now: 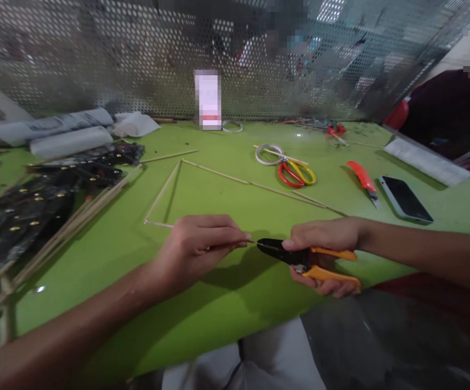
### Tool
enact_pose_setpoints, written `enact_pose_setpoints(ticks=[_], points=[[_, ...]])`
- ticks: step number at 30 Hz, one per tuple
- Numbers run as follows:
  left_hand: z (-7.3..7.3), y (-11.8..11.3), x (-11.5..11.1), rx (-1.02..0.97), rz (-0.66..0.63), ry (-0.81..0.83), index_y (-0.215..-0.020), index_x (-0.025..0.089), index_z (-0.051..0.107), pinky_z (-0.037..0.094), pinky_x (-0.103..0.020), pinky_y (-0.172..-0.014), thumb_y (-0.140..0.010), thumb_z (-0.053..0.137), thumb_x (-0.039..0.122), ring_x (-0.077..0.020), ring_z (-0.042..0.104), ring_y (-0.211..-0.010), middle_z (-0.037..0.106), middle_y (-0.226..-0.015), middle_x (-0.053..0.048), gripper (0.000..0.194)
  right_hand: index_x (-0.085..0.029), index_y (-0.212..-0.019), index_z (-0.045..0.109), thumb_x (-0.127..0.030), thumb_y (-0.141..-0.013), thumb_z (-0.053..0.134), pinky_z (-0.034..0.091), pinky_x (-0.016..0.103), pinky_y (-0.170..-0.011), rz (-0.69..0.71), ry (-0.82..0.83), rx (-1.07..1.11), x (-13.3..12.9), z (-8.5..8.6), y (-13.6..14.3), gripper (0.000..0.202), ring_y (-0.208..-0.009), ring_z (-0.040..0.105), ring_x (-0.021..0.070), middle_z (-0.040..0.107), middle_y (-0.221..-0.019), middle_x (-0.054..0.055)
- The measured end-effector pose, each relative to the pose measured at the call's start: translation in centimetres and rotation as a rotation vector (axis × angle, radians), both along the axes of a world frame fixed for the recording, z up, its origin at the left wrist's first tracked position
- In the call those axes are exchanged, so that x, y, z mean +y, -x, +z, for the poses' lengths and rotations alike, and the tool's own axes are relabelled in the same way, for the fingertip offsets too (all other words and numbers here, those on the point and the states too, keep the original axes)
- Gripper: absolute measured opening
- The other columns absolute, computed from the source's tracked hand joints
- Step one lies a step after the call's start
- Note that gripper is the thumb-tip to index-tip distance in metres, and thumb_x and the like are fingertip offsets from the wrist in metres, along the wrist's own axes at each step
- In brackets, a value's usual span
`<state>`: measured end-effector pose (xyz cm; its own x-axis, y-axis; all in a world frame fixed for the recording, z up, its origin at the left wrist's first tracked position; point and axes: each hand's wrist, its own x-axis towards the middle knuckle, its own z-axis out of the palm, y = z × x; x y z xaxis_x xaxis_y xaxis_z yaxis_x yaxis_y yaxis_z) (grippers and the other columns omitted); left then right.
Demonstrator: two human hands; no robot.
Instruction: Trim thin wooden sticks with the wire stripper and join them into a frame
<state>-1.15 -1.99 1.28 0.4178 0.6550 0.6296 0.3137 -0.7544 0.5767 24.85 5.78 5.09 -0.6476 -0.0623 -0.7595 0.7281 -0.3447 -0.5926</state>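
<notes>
Two hands meet over the near edge of the green table (227, 303). At far left lie black pieces with brass studs (36, 211) and a bundle of thin bamboo sticks (76, 219). Left hand (196, 246): thumb and fingers pressed together, pinching a thin stick (160, 223) near its right end. The stick's long axis runs roughly left to right, pale and slender, its left end joining a triangle of similar sticks (214, 172) laid flat on the table. Its right tip, just past the fingertips, sits at the black nose of the orange-handled pliers (300, 259); whether the nose grips the tip cannot be told. Right hand (326, 254): fingers wrapped round both orange handles, thumb on top. The pliers point left, in line with the stick, so the two hands face each other, nearly touching. Farther back and right: a ring of tape (268, 154), red-and-yellow scissors (295, 173), a red utility knife (364, 180), a phone (405, 199), and another person's dark sleeve (442, 108).
</notes>
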Motion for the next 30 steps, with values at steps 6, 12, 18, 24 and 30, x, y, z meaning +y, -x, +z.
enact_pose_setpoints(ticks=[6,12,18,24,30], points=[[0.0,-0.3,-0.1,0.006,-0.028,0.039,-0.093,0.013,0.074,0.052,-0.02,-0.065,-0.088,0.061,0.008,-0.0118,0.068,-0.072,0.073,-0.084,-0.008,0.015,-0.015,-0.079,0.06,-0.064,-0.089,0.044,0.041,0.026,-0.044,-0.104,-0.002,-0.094,-0.7,0.4,0.1,0.052,-0.048,0.05,0.0134,0.056,-0.06,0.0],[0.1,0.0,0.4,0.069,0.085,0.087,-0.089,0.012,0.073,0.046,-0.018,-0.057,-0.089,0.061,0.011,-0.0107,0.063,-0.068,0.071,-0.08,-0.006,0.012,-0.015,-0.082,0.06,-0.054,-0.094,0.041,0.047,0.029,-0.054,-0.043,-0.103,0.029,-1.0,2.3,-0.2,0.045,-0.052,0.055,0.0138,0.06,-0.067,0.002],[-0.1,-0.1,0.7,0.117,0.066,0.106,-0.096,0.012,0.072,0.046,-0.018,-0.058,-0.084,0.055,0.002,-0.0095,0.062,-0.067,0.071,-0.083,-0.005,0.023,-0.016,-0.09,0.064,-0.046,-0.091,0.054,0.049,0.031,-0.073,-0.284,-0.952,0.165,-3.2,2.3,-1.6,0.031,-0.074,0.06,0.0164,0.067,-0.081,0.005],[0.0,-0.1,0.6,0.108,0.115,0.197,-0.101,0.013,0.072,0.044,-0.019,-0.056,-0.084,0.055,0.005,-0.008,0.057,-0.061,0.07,-0.084,-0.005,0.025,-0.018,-0.09,0.063,-0.05,-0.079,0.069,0.051,0.032,-0.067,-0.712,-1.13,0.178,-4.4,-1.4,-2.3,0.034,-0.069,0.062,0.017,0.067,-0.079,0.005],[0.5,-0.1,0.4,0.08,0.129,0.285,-0.096,0.014,0.073,0.042,-0.02,-0.055,-0.084,0.057,0.007,-0.0098,0.058,-0.064,0.069,-0.085,-0.005,0.021,-0.022,-0.098,0.06,-0.056,-0.077,0.067,0.05,0.029,-0.062,-0.674,-1.225,0.196,-5.3,-2.6,-1.5,0.041,-0.07,0.062,0.0171,0.067,-0.085,0.005]])
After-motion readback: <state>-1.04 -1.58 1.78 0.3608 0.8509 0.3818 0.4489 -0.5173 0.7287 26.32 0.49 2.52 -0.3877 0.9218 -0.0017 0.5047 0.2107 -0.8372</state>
